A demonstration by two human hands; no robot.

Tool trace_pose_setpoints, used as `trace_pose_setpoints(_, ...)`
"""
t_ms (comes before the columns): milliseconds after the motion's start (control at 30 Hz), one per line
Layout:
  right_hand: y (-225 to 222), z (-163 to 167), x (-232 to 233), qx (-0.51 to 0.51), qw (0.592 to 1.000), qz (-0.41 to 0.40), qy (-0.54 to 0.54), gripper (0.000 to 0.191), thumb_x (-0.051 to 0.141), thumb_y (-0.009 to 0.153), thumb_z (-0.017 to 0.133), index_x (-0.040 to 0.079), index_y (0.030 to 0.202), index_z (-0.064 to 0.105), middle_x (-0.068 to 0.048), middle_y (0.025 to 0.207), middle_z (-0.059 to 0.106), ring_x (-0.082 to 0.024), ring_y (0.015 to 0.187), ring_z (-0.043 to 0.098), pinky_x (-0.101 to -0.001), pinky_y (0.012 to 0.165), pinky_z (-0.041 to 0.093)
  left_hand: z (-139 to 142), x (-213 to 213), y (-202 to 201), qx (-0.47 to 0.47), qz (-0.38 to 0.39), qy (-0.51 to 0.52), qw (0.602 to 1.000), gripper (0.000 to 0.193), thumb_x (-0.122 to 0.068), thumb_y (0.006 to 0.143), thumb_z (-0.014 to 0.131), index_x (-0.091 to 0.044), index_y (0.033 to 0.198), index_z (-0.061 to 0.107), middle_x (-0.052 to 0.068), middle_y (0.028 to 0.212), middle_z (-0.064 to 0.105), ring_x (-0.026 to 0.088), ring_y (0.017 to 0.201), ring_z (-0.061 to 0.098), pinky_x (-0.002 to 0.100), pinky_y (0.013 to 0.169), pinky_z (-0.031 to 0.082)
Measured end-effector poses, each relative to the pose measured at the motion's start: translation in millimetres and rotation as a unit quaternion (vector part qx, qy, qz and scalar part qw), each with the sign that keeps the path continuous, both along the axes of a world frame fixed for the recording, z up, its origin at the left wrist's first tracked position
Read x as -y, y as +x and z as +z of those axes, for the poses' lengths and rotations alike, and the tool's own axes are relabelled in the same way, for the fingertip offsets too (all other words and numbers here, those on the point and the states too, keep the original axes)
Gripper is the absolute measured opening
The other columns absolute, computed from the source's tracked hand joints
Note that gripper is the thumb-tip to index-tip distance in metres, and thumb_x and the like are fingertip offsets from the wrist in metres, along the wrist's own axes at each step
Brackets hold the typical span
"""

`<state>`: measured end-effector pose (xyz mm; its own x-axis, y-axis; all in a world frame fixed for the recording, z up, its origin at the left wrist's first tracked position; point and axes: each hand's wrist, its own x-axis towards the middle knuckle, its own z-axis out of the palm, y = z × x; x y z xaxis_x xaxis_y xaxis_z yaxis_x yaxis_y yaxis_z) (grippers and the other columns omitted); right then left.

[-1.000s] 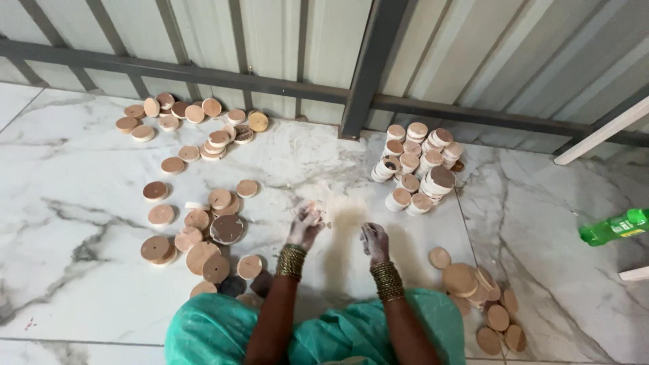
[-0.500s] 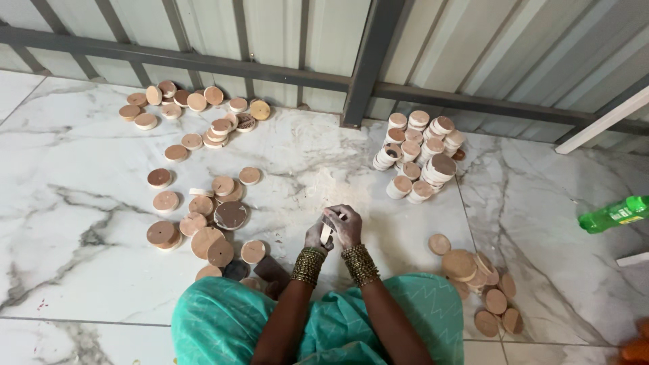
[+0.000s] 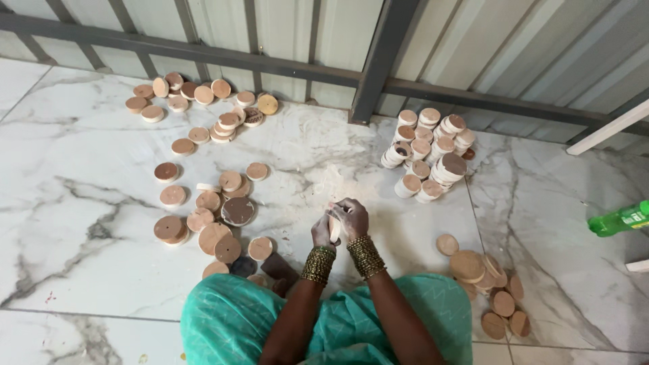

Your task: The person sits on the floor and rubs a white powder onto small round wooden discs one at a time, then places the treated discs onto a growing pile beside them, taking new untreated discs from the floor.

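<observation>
My left hand (image 3: 322,232) and my right hand (image 3: 351,217) are pressed together over the marble floor (image 3: 81,223), both dusted white. Between them they grip a small pale wooden disc (image 3: 334,229), held on edge; most of it is hidden by the fingers. Gold bangles sit on both wrists. Several loose brown wooden discs (image 3: 216,230) lie to the left of my hands. White powder covers the floor just beyond them.
A stacked pile of pale discs (image 3: 429,155) stands at the back right, another scatter of discs (image 3: 196,101) at the back left, and more discs (image 3: 490,284) by my right knee. A metal-framed sheet wall (image 3: 378,61) runs behind. A green bottle (image 3: 618,218) lies at right.
My hands were apart with fingers spread over the powdered floor; they came together and closed on a disc, now held slightly further right.
</observation>
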<state>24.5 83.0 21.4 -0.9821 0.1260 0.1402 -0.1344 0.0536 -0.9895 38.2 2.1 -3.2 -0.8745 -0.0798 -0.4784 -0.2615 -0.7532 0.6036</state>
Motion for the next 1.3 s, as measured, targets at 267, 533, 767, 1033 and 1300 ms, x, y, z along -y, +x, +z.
trace_pose_setpoints(267,45,-6,13,-0.167,0.934,-0.154,0.276,0.017,0.024,0.082,0.083,0.009,0.083,0.075,-0.007,0.084,0.067,-0.018,0.073,0.066,-0.0316,0.065,0.053,-6,6,-5,-0.002,0.013,0.13,0.991,0.036,-0.034,0.1,0.065,0.001,0.093,0.068,0.011,0.074,0.068,0.024,0.058,0.065,0.037,0.049,0.053)
trace_pose_setpoints(533,3,-4,-13,-0.01,0.97,-0.065,0.232,0.022,0.026,0.087,0.084,0.006,0.083,0.076,-0.01,0.077,0.067,-0.022,0.07,0.065,-0.0337,0.066,0.052,-4,-6,-4,-0.056,0.012,-0.033,0.998,0.027,-0.027,0.101,0.062,-0.002,0.098,0.071,0.007,0.077,0.068,0.018,0.06,0.063,0.033,0.049,0.049)
trace_pose_setpoints(767,39,-16,11,-0.187,0.949,-0.117,0.227,0.014,0.02,0.085,0.081,0.007,0.089,0.077,-0.004,0.086,0.065,-0.015,0.075,0.065,-0.0282,0.068,0.053,-9,8,-8,-0.048,-0.078,0.27,0.958,0.045,-0.045,0.1,0.051,-0.003,0.089,0.062,0.013,0.069,0.063,0.026,0.059,0.064,0.038,0.054,0.057)
trace_pose_setpoints(1033,-3,-1,-11,0.071,0.997,0.025,0.032,0.018,0.02,0.089,0.081,0.004,0.083,0.077,-0.005,0.081,0.073,-0.012,0.073,0.065,-0.0245,0.066,0.053,-4,-6,-5,-0.099,-0.01,-0.071,0.992,0.033,-0.029,0.106,0.054,0.001,0.102,0.069,0.007,0.078,0.068,0.02,0.066,0.063,0.034,0.055,0.049)
trace_pose_setpoints(1300,42,-22,5,-0.21,0.923,-0.138,0.291,0.017,0.018,0.081,0.085,0.004,0.082,0.077,-0.006,0.082,0.066,-0.017,0.071,0.066,-0.0312,0.062,0.053,-7,8,-9,-0.006,0.014,0.189,0.982,0.041,-0.032,0.102,0.048,0.002,0.089,0.067,0.012,0.077,0.066,0.023,0.064,0.066,0.037,0.06,0.055)
